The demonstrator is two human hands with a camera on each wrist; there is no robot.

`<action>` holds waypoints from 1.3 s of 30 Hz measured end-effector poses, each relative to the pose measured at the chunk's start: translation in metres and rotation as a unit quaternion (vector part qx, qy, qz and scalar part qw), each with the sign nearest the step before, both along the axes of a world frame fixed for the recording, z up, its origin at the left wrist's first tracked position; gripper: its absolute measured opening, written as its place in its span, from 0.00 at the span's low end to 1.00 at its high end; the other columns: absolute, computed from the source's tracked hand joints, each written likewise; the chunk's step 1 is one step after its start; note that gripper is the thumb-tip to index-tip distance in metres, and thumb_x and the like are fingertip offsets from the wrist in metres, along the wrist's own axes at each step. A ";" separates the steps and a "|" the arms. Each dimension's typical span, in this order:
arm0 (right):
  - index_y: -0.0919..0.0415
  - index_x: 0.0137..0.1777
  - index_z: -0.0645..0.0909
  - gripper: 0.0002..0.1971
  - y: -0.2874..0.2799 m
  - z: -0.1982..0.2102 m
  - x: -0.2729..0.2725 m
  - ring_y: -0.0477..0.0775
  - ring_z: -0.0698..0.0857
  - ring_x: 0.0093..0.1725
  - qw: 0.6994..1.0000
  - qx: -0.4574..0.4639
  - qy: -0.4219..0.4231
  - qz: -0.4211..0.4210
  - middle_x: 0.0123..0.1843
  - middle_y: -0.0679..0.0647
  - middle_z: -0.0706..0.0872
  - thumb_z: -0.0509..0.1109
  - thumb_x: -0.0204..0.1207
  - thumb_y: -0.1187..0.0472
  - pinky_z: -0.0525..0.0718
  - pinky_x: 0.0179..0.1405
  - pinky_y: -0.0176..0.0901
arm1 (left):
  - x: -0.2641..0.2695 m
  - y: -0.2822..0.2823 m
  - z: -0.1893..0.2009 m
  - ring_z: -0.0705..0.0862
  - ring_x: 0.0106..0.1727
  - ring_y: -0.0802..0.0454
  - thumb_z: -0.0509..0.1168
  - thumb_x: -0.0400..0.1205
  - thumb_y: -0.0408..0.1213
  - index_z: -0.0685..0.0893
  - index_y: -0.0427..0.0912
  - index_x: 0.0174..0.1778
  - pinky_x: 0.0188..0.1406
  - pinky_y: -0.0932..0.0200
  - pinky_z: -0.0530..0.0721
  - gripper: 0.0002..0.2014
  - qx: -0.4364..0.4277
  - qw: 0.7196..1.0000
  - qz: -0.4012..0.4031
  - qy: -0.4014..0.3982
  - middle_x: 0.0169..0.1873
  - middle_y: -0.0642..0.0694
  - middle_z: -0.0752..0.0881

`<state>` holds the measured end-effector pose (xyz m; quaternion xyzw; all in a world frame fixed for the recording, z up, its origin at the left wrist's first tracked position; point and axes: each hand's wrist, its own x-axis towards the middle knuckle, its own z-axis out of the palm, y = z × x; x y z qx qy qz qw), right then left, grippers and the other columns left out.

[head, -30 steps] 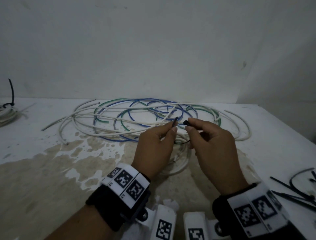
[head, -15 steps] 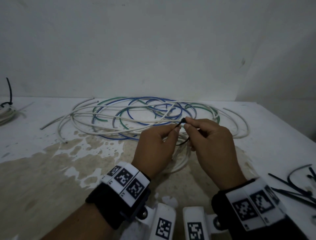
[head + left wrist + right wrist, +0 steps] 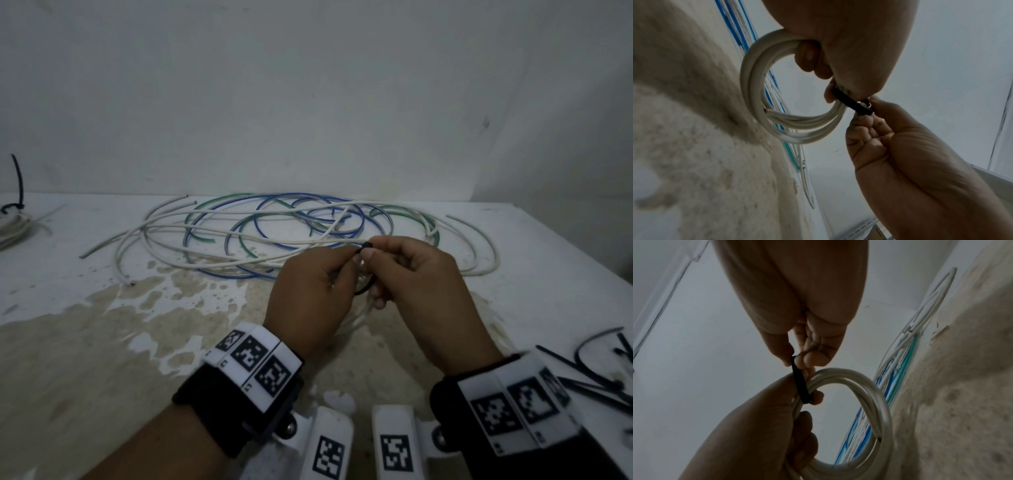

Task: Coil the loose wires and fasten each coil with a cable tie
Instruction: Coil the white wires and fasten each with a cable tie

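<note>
A small coil of white wire [image 3: 756,97] hangs in my left hand [image 3: 349,260], whose fingers curl through it [image 3: 859,386]. A black cable tie [image 3: 363,290] loops round the coil's strands [image 3: 851,104]. My right hand [image 3: 371,251] pinches the tie's head end [image 3: 795,361] between thumb and forefinger, right against my left fingertips. In the head view the tie's two ends meet at a small black knob [image 3: 367,244] between the hands. Both hands are just above the table, in front of the loose wires. Most of the coil is hidden behind them in the head view.
Loose white, blue and green wires [image 3: 274,233] sprawl across the back of the stained white table [image 3: 102,342]. Several spare black cable ties [image 3: 599,370] lie at the right edge. A tied white coil [image 3: 13,222] sits at far left. A wall stands close behind.
The tie's two ends, held slightly apart a second ago, have come together between my fingertips. Both hands have closed in on each other; the coil stays in my left hand.
</note>
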<state>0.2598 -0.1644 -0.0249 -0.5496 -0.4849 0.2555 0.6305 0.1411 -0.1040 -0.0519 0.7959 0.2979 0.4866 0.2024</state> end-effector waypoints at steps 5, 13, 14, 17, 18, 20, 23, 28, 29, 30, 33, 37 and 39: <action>0.57 0.44 0.86 0.05 0.001 -0.001 -0.001 0.36 0.79 0.23 0.998 0.046 -0.017 -0.038 0.27 0.38 0.85 0.72 0.74 0.67 0.76 0.28 0.26 | 0.001 -0.001 0.001 0.85 0.36 0.58 0.58 0.79 0.48 0.90 0.47 0.41 0.42 0.52 0.82 0.16 -0.063 0.998 0.021 0.014 0.32 0.52 0.89; 0.55 0.34 0.84 0.08 -0.001 -0.001 -0.005 0.34 0.82 0.27 0.995 0.021 -0.092 -0.014 0.27 0.43 0.85 0.73 0.73 0.67 0.75 0.29 0.22 | -0.002 0.001 0.000 0.85 0.32 0.54 0.54 0.82 0.48 0.90 0.45 0.38 0.32 0.51 0.80 0.20 0.011 0.998 0.013 0.059 0.29 0.49 0.89; 0.55 0.34 0.84 0.09 -0.001 -0.001 -0.005 0.33 0.81 0.27 0.995 0.009 -0.099 -0.005 0.28 0.44 0.85 0.72 0.73 0.67 0.75 0.30 0.22 | -0.002 0.001 0.000 0.85 0.32 0.51 0.52 0.81 0.49 0.90 0.46 0.39 0.32 0.49 0.81 0.22 0.018 0.997 0.017 0.073 0.30 0.48 0.89; 0.59 0.36 0.85 0.07 -0.002 -0.001 -0.005 0.36 0.83 0.29 0.996 0.013 -0.090 -0.010 0.30 0.47 0.86 0.72 0.74 0.67 0.77 0.31 0.24 | -0.001 -0.002 0.001 0.87 0.36 0.53 0.54 0.81 0.48 0.90 0.47 0.42 0.35 0.50 0.83 0.19 -0.006 0.998 0.022 0.059 0.33 0.50 0.90; 0.60 0.37 0.86 0.06 -0.002 -0.001 -0.005 0.36 0.83 0.28 0.996 0.024 -0.078 -0.023 0.30 0.46 0.86 0.71 0.74 0.67 0.77 0.30 0.24 | 0.000 -0.003 0.002 0.87 0.36 0.55 0.56 0.80 0.48 0.90 0.48 0.44 0.37 0.51 0.84 0.17 -0.022 0.999 0.022 0.042 0.34 0.51 0.90; 0.62 0.35 0.85 0.06 -0.002 0.000 -0.005 0.34 0.81 0.27 0.996 0.042 -0.059 -0.050 0.26 0.43 0.85 0.72 0.74 0.68 0.76 0.28 0.23 | 0.002 -0.005 0.003 0.86 0.36 0.57 0.57 0.80 0.49 0.89 0.50 0.44 0.39 0.53 0.84 0.16 -0.057 0.998 0.013 0.019 0.32 0.53 0.89; 0.60 0.33 0.84 0.08 -0.002 -0.001 -0.007 0.34 0.80 0.25 0.995 0.049 -0.061 -0.065 0.24 0.41 0.84 0.73 0.73 0.66 0.75 0.28 0.23 | 0.001 -0.005 0.002 0.86 0.36 0.59 0.57 0.80 0.48 0.91 0.48 0.43 0.41 0.53 0.82 0.17 -0.055 0.998 -0.005 0.011 0.31 0.52 0.89; 0.58 0.28 0.80 0.12 -0.001 -0.003 -0.006 0.39 0.80 0.25 0.990 0.038 -0.112 -0.078 0.24 0.48 0.83 0.73 0.73 0.63 0.75 0.27 0.29 | -0.002 -0.003 0.000 0.85 0.31 0.55 0.57 0.82 0.45 0.92 0.49 0.46 0.31 0.54 0.80 0.16 0.028 0.999 0.001 0.033 0.30 0.51 0.89; 0.58 0.28 0.80 0.12 -0.001 -0.003 -0.004 0.42 0.81 0.26 0.989 0.026 -0.122 -0.073 0.25 0.51 0.84 0.73 0.73 0.62 0.77 0.28 0.32 | -0.002 -0.002 0.000 0.85 0.30 0.54 0.57 0.82 0.44 0.91 0.49 0.45 0.30 0.54 0.80 0.16 0.047 0.998 0.009 0.043 0.29 0.51 0.89; 0.58 0.28 0.80 0.12 -0.001 -0.002 -0.003 0.44 0.82 0.27 0.989 0.015 -0.129 -0.065 0.26 0.52 0.85 0.73 0.73 0.62 0.79 0.29 0.34 | -0.002 -0.002 0.001 0.85 0.30 0.53 0.57 0.82 0.44 0.91 0.49 0.43 0.29 0.52 0.80 0.15 0.058 0.997 0.013 0.052 0.29 0.50 0.89; 0.59 0.29 0.82 0.11 -0.003 -0.002 -0.001 0.44 0.82 0.28 0.989 0.008 -0.137 -0.057 0.27 0.52 0.85 0.73 0.73 0.61 0.79 0.30 0.35 | -0.001 -0.003 0.001 0.87 0.33 0.53 0.59 0.81 0.41 0.90 0.48 0.41 0.32 0.50 0.82 0.13 0.036 0.998 0.003 0.047 0.30 0.50 0.90; 0.60 0.27 0.81 0.14 -0.002 -0.001 -0.003 0.40 0.78 0.24 0.986 0.039 -0.126 -0.099 0.22 0.46 0.82 0.73 0.73 0.62 0.73 0.27 0.28 | 0.002 -0.003 0.000 0.87 0.37 0.58 0.57 0.80 0.47 0.90 0.49 0.40 0.41 0.52 0.83 0.16 -0.044 0.999 -0.015 0.024 0.33 0.53 0.90; 0.61 0.27 0.80 0.13 -0.002 -0.001 -0.005 0.39 0.77 0.23 0.986 0.045 -0.120 -0.105 0.22 0.47 0.80 0.73 0.73 0.63 0.71 0.25 0.25 | 0.002 -0.003 0.000 0.86 0.36 0.59 0.56 0.80 0.49 0.89 0.49 0.36 0.41 0.52 0.81 0.18 -0.043 0.999 -0.023 0.023 0.31 0.52 0.89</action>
